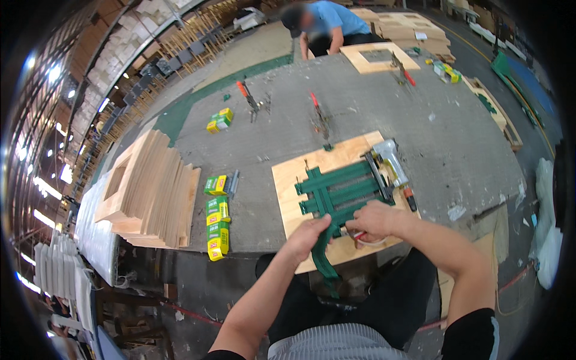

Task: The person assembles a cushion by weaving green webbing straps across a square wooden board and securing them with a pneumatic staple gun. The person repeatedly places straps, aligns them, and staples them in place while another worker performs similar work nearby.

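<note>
A light plywood panel point(288, 180) lies at the table's near edge, with green webbing straps point(345, 193) crossing over its middle. My left hand point(309, 237) pinches one strap near the panel's front edge. The strap's loose tail point(324, 267) hangs down over that edge. Close by on the right, my right hand point(373, 221) is closed around what look like scissors point(362, 237) with red and pale handles, their blades hidden at the strap. Resting on the panel's right side is a silver and black staple gun point(393, 165).
Left of the panel are yellow-green staple boxes point(217, 225) and a tall stack of wooden panels point(150, 192). Red-handled tools point(316, 103) lie farther back on the grey table point(258, 162). Across it, a person in a blue shirt point(336, 21) bends down near another wooden frame point(357, 59).
</note>
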Demonstrator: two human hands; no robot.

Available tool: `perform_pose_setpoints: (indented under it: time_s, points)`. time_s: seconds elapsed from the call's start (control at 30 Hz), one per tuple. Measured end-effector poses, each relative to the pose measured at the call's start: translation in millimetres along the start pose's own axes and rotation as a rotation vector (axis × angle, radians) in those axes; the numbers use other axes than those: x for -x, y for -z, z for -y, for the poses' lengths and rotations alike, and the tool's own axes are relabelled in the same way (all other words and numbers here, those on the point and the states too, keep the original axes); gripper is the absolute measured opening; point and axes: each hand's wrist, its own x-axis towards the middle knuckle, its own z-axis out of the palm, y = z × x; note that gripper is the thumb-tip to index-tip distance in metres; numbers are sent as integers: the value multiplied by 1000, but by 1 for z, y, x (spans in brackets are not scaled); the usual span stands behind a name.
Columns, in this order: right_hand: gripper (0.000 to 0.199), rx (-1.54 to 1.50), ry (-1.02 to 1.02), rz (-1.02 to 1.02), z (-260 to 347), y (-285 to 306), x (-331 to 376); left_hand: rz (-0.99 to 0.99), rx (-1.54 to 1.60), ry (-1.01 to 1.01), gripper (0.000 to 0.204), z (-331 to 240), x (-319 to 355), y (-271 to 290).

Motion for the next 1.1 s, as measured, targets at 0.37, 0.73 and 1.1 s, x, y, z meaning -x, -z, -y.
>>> perform_pose_setpoints:
  time_s: [0.37, 0.73, 1.1]
  points:
    - [47, -458, -1004, -728, 10, -22, 69, 163, 245, 63, 24, 72, 98, -9]
    - [34, -143, -1144, -757, -83, -43, 129, -184, 590, 247, 43, 140, 78, -16]
    - [48, -261, -1157, -595, -105, -21, 27, -452, 521, 200, 39, 144, 55, -15]
